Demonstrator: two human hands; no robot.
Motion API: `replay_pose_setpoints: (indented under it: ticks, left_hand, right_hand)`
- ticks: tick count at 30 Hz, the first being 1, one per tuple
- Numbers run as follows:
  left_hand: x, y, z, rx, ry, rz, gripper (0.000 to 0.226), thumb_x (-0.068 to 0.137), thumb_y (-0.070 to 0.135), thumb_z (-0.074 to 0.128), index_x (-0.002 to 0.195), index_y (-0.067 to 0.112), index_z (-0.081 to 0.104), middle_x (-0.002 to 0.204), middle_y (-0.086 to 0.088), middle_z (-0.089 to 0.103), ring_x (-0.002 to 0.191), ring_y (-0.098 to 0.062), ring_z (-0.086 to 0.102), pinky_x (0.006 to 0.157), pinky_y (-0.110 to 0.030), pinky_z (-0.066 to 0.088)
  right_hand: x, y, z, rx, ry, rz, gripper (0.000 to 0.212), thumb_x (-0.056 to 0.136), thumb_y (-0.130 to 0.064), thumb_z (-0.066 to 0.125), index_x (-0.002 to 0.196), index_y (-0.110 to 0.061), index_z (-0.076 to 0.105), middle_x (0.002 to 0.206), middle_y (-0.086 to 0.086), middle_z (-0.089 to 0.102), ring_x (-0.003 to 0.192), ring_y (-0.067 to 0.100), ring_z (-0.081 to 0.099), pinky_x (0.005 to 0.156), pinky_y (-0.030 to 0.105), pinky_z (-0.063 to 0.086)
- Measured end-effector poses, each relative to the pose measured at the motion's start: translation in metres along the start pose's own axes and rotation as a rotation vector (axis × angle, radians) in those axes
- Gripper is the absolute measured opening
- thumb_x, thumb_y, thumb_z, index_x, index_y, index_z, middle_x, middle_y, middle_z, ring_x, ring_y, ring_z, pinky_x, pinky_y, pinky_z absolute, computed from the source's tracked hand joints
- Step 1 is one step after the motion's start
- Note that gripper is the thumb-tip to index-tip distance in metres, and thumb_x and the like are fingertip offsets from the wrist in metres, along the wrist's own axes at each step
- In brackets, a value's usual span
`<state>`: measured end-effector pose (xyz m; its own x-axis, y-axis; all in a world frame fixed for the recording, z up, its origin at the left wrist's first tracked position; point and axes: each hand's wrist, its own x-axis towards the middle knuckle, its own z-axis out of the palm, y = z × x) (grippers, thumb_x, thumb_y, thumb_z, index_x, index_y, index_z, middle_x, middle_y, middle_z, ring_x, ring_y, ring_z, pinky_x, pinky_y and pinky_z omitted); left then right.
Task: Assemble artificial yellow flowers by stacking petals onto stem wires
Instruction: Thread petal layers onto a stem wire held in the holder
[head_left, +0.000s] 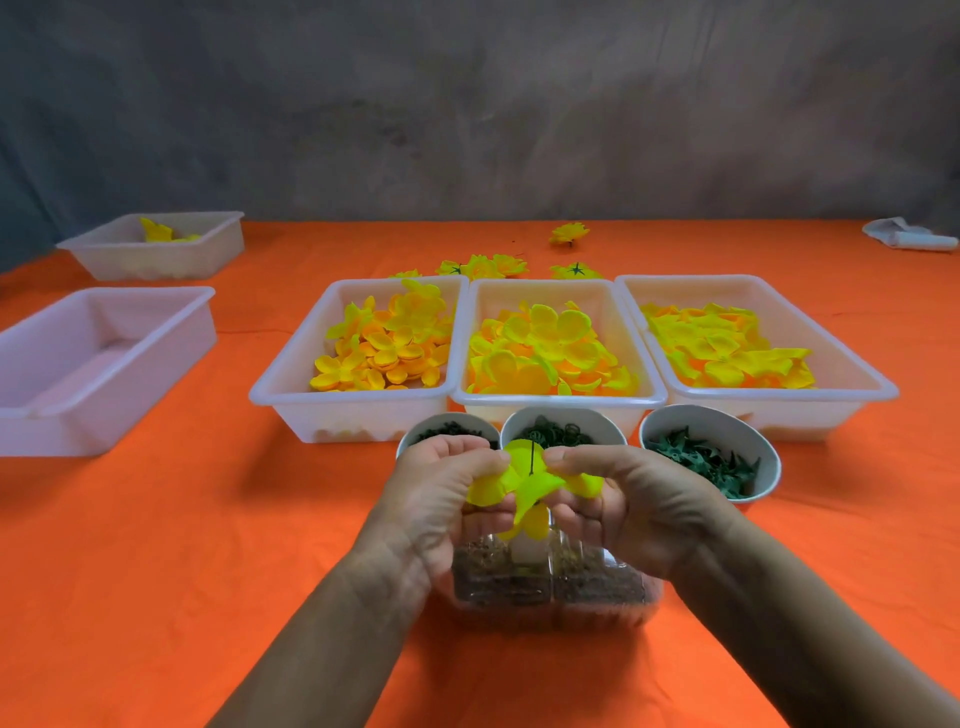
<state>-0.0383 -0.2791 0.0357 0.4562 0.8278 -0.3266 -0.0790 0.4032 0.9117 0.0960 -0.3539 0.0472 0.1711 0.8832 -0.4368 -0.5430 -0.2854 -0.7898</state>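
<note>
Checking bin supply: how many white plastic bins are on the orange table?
5. Three petal-filled bins sit in a row: left, middle, right. An empty-looking one sits at far left, and another behind it. None seems hidden.

matt orange cloth (182, 571), seemingly translucent plastic trays (358, 410)

Craft assembly bench, likely a small workshop. Orange-covered table (156, 545) carries sorted petal bins (558, 400) and cups of green parts (769, 457). Bare grey wall (467, 104) behind.
</note>
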Motion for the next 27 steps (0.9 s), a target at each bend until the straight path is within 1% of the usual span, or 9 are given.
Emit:
replay_pose_setpoints:
  ticks: [2, 4, 7, 9, 14, 16, 20, 24, 27]
  left_hand:
    - [0.002, 0.000, -0.001, 0.017, 0.005, 0.002, 0.012, 0.083, -0.001, 0.063, 0.088, 0.007, 0.055, 0.069, -0.012, 0.061, 0.043, -0.016, 0.058, 0.037, -0.023, 0.047]
    - [0.003, 0.000, -0.001, 0.029, 0.012, 0.001, 0.016, 0.082, -0.002, 0.065, 0.090, 0.007, 0.055, 0.072, -0.013, 0.061, 0.042, -0.015, 0.058, 0.036, -0.022, 0.045]
    - [0.005, 0.000, 0.000, 0.036, 0.022, 0.001, 0.017, 0.081, -0.003, 0.065, 0.090, 0.007, 0.055, 0.069, -0.011, 0.061, 0.038, -0.014, 0.057, 0.033, -0.019, 0.042]
    - [0.006, 0.000, -0.001, 0.055, 0.025, 0.014, 0.018, 0.080, -0.002, 0.066, 0.091, 0.007, 0.055, 0.068, -0.010, 0.061, 0.038, -0.014, 0.057, 0.033, -0.019, 0.042]
    - [0.008, -0.004, -0.002, 0.145, 0.053, 0.086, 0.021, 0.079, 0.004, 0.071, 0.093, 0.011, 0.058, 0.069, -0.005, 0.064, 0.043, -0.008, 0.058, 0.038, -0.018, 0.043]
    - [0.007, -0.007, -0.002, 0.160, 0.055, 0.119, 0.021, 0.078, 0.005, 0.072, 0.093, 0.010, 0.057, 0.071, -0.005, 0.064, 0.046, -0.008, 0.059, 0.040, -0.019, 0.045]
    - [0.003, -0.009, -0.004, 0.187, 0.040, 0.173, 0.026, 0.074, 0.005, 0.075, 0.092, 0.011, 0.058, 0.076, -0.007, 0.068, 0.054, -0.013, 0.062, 0.045, -0.024, 0.048]
    - [0.002, -0.009, -0.005, 0.214, 0.016, 0.177, 0.028, 0.074, 0.001, 0.075, 0.094, 0.011, 0.057, 0.069, -0.002, 0.067, 0.052, -0.012, 0.063, 0.049, -0.026, 0.050]
    - [0.003, -0.012, -0.005, 0.234, 0.005, 0.173, 0.028, 0.075, -0.002, 0.073, 0.092, 0.013, 0.057, 0.071, -0.004, 0.067, 0.054, -0.012, 0.063, 0.049, -0.026, 0.051]
  right_hand:
    - [-0.002, -0.004, 0.001, -0.025, -0.007, -0.007, 0.009, 0.086, 0.003, 0.055, 0.093, 0.000, 0.060, 0.061, 0.012, 0.065, 0.042, 0.016, 0.062, 0.039, 0.021, 0.050]
    - [-0.003, -0.006, 0.000, -0.088, -0.008, -0.025, 0.008, 0.086, 0.002, 0.054, 0.090, -0.001, 0.060, 0.062, 0.011, 0.065, 0.043, 0.017, 0.062, 0.041, 0.023, 0.053]
    - [-0.003, -0.010, -0.001, -0.153, 0.004, -0.058, 0.007, 0.086, 0.002, 0.055, 0.087, -0.003, 0.059, 0.056, 0.007, 0.064, 0.040, 0.017, 0.059, 0.042, 0.025, 0.053]
    - [-0.003, -0.010, -0.002, -0.212, 0.006, -0.076, 0.010, 0.085, 0.002, 0.057, 0.091, -0.005, 0.059, 0.055, 0.007, 0.064, 0.041, 0.018, 0.060, 0.041, 0.027, 0.052]
    - [-0.008, -0.005, -0.006, -0.402, 0.005, -0.120, 0.013, 0.082, 0.000, 0.064, 0.091, -0.009, 0.060, 0.063, 0.009, 0.069, 0.053, 0.022, 0.068, 0.042, 0.024, 0.051]
    - [-0.009, -0.002, -0.007, -0.442, 0.022, -0.152, 0.013, 0.081, -0.001, 0.066, 0.089, -0.009, 0.061, 0.066, 0.010, 0.071, 0.057, 0.023, 0.069, 0.044, 0.024, 0.052]
    - [-0.009, 0.002, -0.007, -0.572, 0.092, -0.252, 0.012, 0.078, -0.004, 0.071, 0.082, -0.013, 0.065, 0.069, 0.005, 0.069, 0.062, 0.018, 0.067, 0.049, 0.023, 0.048]
    - [-0.009, 0.007, -0.005, -0.577, 0.110, -0.294, 0.013, 0.078, 0.000, 0.070, 0.082, -0.011, 0.064, 0.069, 0.007, 0.068, 0.055, 0.017, 0.064, 0.045, 0.023, 0.046]
    - [-0.007, 0.012, -0.006, -0.573, 0.153, -0.290, 0.014, 0.077, 0.002, 0.070, 0.082, -0.010, 0.063, 0.067, 0.004, 0.066, 0.050, 0.013, 0.062, 0.042, 0.022, 0.043]
